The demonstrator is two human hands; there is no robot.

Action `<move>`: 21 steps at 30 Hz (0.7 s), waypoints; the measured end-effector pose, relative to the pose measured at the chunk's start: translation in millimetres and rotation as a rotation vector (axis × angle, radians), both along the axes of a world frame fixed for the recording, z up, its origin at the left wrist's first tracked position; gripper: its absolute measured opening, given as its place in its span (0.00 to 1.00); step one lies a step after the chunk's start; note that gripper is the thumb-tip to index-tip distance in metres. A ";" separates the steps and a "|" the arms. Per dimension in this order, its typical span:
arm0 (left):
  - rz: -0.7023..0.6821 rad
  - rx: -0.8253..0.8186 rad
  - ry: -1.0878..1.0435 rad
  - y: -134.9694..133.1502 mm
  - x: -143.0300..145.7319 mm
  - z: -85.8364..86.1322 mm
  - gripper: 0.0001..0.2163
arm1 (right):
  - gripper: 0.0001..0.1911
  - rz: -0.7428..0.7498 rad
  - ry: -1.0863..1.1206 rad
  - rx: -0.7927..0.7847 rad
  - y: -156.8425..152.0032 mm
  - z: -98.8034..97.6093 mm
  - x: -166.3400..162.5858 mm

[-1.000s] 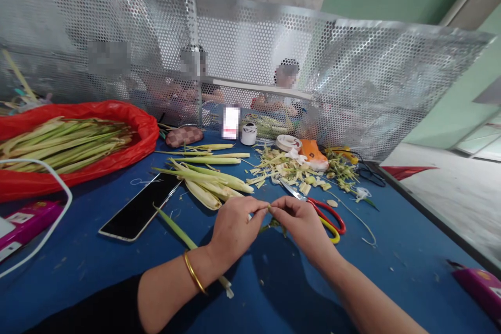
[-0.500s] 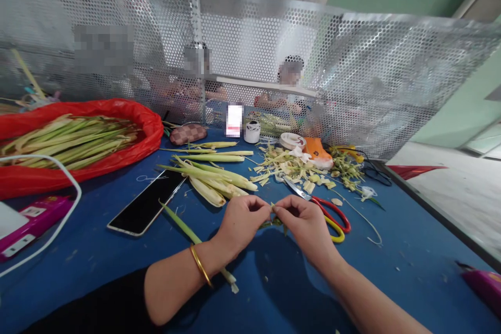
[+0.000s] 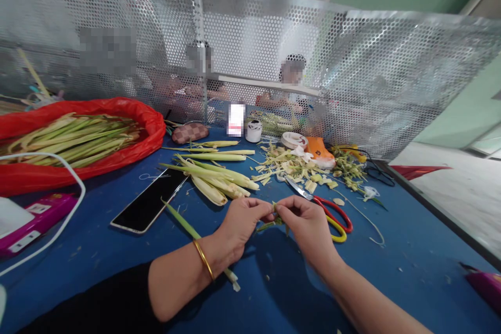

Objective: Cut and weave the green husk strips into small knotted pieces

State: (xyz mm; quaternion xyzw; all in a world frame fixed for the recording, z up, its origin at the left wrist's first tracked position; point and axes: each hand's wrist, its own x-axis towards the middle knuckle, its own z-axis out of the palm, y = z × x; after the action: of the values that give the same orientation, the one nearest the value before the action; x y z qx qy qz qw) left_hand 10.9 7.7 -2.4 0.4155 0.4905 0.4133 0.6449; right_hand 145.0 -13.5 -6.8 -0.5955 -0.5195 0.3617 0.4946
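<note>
Close together over the blue table, my left hand and my right hand pinch a small piece of green leaf between thumbs and forefingers. Most of that piece is hidden behind the fingers; narrow green ends stick out below them. A long green leaf stalk passes beneath my left wrist. Just right of my right hand lie scissors with red and yellow handles. Beyond my left hand, several pale green leaf stalks are spread out.
A red plastic bag of long leaves stands at left, beside a purple power strip. A phone lies flat nearby. Leaf scraps, a tape roll and an orange packet sit before a perforated metal screen; people sit behind it.
Both hands stay together and keep their pinch, with only a slight shift of the fingers. The whole view has moved a little. Slightly more of the leaf's lower end shows.
</note>
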 end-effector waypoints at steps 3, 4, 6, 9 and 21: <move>-0.007 -0.102 -0.087 -0.5 -0.1 -1.9 0.04 | 0.09 0.004 -0.034 0.019 -0.3 -2.6 -1.5; -0.013 -0.122 -0.123 -0.4 -0.2 -2.0 0.04 | 0.10 0.006 -0.028 0.018 -0.2 -2.9 -1.8; -0.026 -0.140 -0.189 0.0 -0.4 -1.5 0.03 | 0.10 0.007 -0.001 0.014 0.1 -2.4 -1.9; -0.050 -0.142 -0.228 0.4 -0.9 0.2 0.03 | 0.10 -0.003 0.050 0.005 0.4 0.9 -1.5; -0.025 0.000 -0.038 -1.8 2.1 -4.1 0.05 | 0.11 -0.056 0.192 -0.013 0.5 -0.4 -3.4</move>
State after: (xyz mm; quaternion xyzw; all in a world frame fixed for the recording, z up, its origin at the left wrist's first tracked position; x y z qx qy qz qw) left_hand 12.9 5.9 -6.5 0.4136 0.4731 0.4132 0.6591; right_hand 141.6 -13.0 -7.1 -0.5757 -0.4504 0.4065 0.5481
